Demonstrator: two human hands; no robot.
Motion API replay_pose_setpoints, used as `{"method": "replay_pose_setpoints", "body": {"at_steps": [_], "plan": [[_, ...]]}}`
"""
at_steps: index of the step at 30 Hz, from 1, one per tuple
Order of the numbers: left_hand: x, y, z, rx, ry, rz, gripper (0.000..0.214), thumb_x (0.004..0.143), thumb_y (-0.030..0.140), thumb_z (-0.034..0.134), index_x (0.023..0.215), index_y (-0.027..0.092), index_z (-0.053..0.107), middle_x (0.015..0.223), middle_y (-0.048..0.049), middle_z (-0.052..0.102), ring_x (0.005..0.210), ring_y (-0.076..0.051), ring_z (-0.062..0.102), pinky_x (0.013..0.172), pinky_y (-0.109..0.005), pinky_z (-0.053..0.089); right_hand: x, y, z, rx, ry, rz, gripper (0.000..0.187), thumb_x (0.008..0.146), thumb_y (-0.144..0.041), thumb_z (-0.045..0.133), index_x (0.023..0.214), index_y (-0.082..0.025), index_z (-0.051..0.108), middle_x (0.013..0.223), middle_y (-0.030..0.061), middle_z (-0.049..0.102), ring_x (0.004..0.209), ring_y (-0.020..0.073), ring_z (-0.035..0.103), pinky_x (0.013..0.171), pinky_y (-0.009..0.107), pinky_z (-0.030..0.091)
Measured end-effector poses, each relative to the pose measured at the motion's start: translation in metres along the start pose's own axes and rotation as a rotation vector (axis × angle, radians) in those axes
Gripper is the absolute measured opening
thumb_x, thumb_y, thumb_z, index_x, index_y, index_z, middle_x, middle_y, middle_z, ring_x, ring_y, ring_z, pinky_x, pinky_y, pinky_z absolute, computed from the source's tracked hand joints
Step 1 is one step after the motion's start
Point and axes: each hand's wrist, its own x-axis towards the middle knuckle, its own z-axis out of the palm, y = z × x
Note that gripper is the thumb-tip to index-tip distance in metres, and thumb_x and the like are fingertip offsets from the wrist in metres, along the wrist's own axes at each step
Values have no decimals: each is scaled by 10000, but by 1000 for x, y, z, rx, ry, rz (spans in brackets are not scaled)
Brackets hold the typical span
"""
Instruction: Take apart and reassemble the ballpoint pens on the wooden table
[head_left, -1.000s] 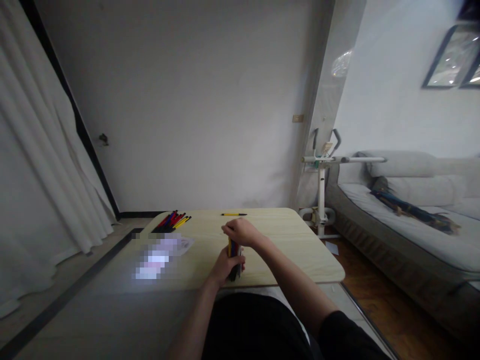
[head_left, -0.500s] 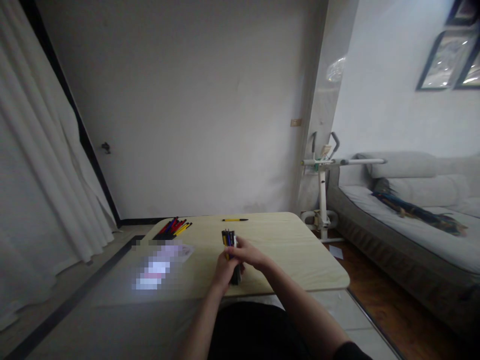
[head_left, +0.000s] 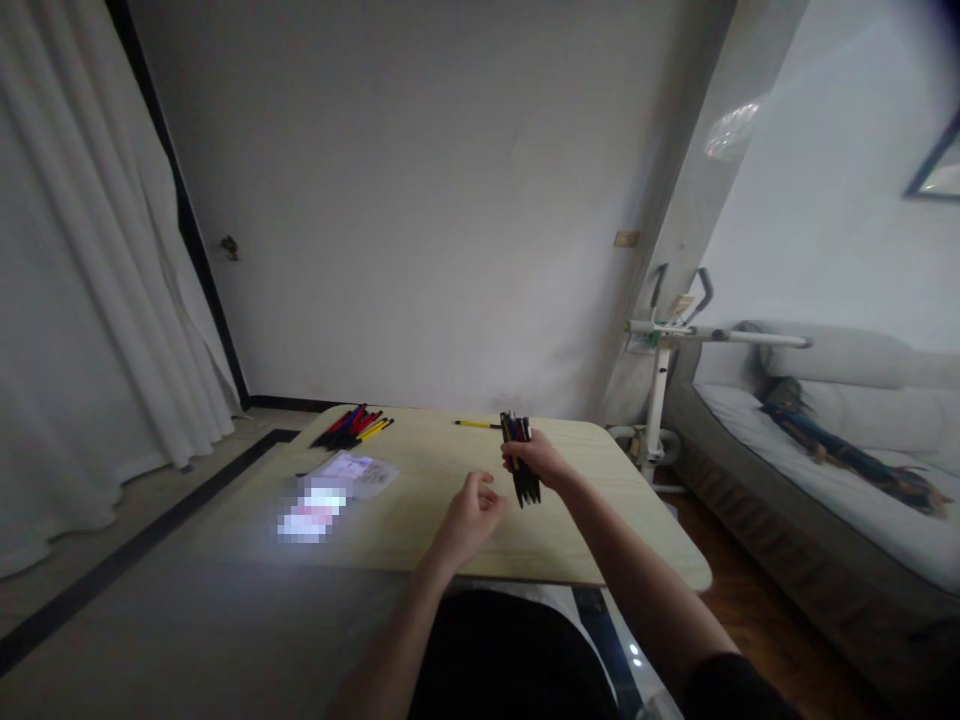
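Observation:
A bundle of pens [head_left: 527, 488], mostly dark with some yellow and purple, is gripped in my right hand [head_left: 541, 458] above the table. The bundle stands nearly upright, its black pointed ends downward. To the left of it and a little lower, my left hand [head_left: 472, 515] is apart from the pens, its fingers loosely curled and open with nothing seen in them. Beyond the bundle lies a single yellow pen [head_left: 474, 424] with a black end, partly hidden by the bundle. A loose pile of red, black and yellow pens [head_left: 352, 428] rests at the table's far left.
The pale wooden table [head_left: 600, 510] has rounded corners. Left of my hands lies a clear plastic pouch [head_left: 371, 478], beside a bright blurred-out patch. A white exercise machine [head_left: 658, 385] and a grey sofa [head_left: 840, 440] stand to the right, past the table edge.
My hands have parted. The right hand has carried the bundle up and away across the table, towards the lone yellow pen, while the left has let go. The view has shifted slightly.

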Motion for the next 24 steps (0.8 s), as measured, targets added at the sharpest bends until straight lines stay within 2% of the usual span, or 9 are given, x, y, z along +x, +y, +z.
{"method": "replay_pose_setpoints", "body": {"at_steps": [2, 5, 8, 10, 13, 16, 19, 22, 24], "plan": [[-6, 4, -9, -8, 6, 32, 297, 672, 288, 570, 931, 158, 504, 742, -30, 579, 646, -130, 546, 586, -224, 400, 5, 1, -12, -420, 1, -46, 182, 626, -237, 555, 774, -137, 525, 665, 48, 603, 582, 156, 567, 526, 245, 410], [-22, 11, -27, -154, -168, -59, 254, 715, 350, 517, 861, 142, 515, 706, -40, 587, 599, -136, 551, 554, -239, 406, 9, 6, -17, -990, -7, -89, 305, 631, -250, 577, 918, -166, 522, 808, 73, 624, 741, 193, 576, 591, 247, 380], [-46, 18, -46, -293, -299, -165, 261, 732, 369, 504, 845, 133, 519, 684, -43, 591, 604, -142, 561, 607, -266, 425, 9, 13, -12, -1247, -102, -86, 418, 673, -323, 565, 1054, -182, 466, 885, 91, 615, 808, 214, 566, 620, 258, 365], [-61, 19, -56, -331, -323, -220, 257, 732, 377, 507, 818, 135, 521, 655, -39, 588, 593, -143, 558, 616, -270, 421, 9, 19, -7, -1288, -141, -107, 440, 697, -385, 539, 1077, -180, 452, 922, 98, 599, 839, 221, 553, 647, 272, 365], [-81, 12, -67, -330, -353, -301, 272, 734, 407, 504, 810, 147, 532, 626, -36, 588, 587, -143, 551, 608, -261, 411, 8, 26, 0, -1289, -130, -155, 445, 716, -462, 498, 1055, -174, 479, 1015, 116, 545, 924, 237, 505, 717, 304, 364], [-95, -3, -77, -285, -376, -367, 285, 741, 430, 493, 811, 158, 541, 576, -25, 576, 546, -135, 531, 574, -251, 395, 10, 31, 4, -1289, -92, -135, 467, 737, -506, 449, 1049, -161, 492, 1053, 137, 504, 965, 261, 465, 754, 339, 356], [-105, -23, -87, -223, -416, -472, 321, 724, 469, 500, 826, 168, 547, 568, -28, 580, 539, -141, 527, 561, -257, 394, 13, 34, 7, -1277, -61, -79, 542, 754, -523, 419, 1147, -150, 422, 1078, 157, 484, 982, 278, 444, 761, 362, 346], [-115, -51, -96, -201, -367, -593, 380, 683, 532, 509, 838, 189, 560, 564, -27, 575, 511, -149, 520, 508, -261, 390, 15, 35, 7, -1251, -45, -74, 690, 732, -548, 443, 1268, -144, 282, 1108, 167, 472, 999, 290, 430, 790, 377, 324], [-123, -72, -102, -171, -267, -632, 390, 663, 558, 504, 827, 212, 577, 532, -15, 558, 480, -145, 502, 489, -265, 391, 15, 35, 5, -1222, -50, -89, 759, 714, -557, 463, 1301, -137, 227, 1118, 167, 471, 1012, 290, 425, 824, 376, 301]]}}
